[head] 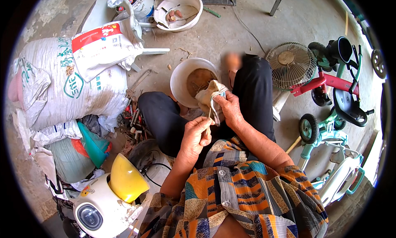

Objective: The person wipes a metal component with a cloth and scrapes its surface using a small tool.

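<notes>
My left hand [195, 134] pinches a thin stick [210, 112] between thumb and fingers. Its upper end lies against a damp, stained cloth [208, 95]. My right hand [229, 108] grips the cloth's striped edge between thumb and fingers. Both hands are close together, just above my lap, with the left one lower in the view. Beyond them, between my legs, stands a white plastic bucket [179, 80] holding brown murky water with thin twigs or stalks in it. The cloth hangs over the bucket's near right rim and hides part of it.
Full woven sacks [96, 99] lie at the left. A white basin [159, 14] with a few reddish tubers stands ahead. At the right are a fan with a wire guard [290, 65] and children's ride-on toys [334, 83]. A yellow bowl [126, 179] rests in a white container [108, 204] at lower left.
</notes>
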Motion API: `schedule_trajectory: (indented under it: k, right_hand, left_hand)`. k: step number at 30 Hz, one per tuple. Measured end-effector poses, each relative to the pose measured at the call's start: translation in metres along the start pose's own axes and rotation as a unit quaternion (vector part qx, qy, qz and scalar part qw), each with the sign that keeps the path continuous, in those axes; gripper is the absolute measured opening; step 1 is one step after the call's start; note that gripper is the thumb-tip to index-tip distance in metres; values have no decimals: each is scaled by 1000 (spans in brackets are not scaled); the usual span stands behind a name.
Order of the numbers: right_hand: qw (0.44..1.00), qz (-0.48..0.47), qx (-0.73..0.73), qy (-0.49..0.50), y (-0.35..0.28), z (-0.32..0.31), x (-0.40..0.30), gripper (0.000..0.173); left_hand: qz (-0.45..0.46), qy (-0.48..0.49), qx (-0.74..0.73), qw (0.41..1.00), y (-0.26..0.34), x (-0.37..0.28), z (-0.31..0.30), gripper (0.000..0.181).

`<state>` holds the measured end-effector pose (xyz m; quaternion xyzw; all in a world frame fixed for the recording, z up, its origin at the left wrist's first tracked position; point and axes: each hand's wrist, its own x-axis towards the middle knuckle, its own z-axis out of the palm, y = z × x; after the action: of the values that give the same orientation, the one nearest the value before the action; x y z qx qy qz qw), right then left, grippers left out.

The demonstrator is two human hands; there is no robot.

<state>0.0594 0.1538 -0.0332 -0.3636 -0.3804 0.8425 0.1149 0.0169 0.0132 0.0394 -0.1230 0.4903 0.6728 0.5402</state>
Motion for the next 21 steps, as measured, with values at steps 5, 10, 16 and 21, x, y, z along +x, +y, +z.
schedule_trajectory:
  k: [5, 10, 16, 21]
  right_hand:
    - [998, -16, 54, 19, -7, 7, -6, 14]
    - [998, -29, 45, 17, -4, 0, -3, 11]
    - [999, -23, 45, 4, -9, 1, -3, 14]
    - [998, -5, 55, 42, -2, 6, 1, 13]
  left_hand:
    - [111, 90, 216, 966, -3, -2, 14, 15]
    - [110, 97, 213, 966, -2, -4, 15, 13]
    - [170, 29, -68, 983, 23, -10, -4, 17]
    - [390, 123, -22, 912, 77, -46, -55, 19]
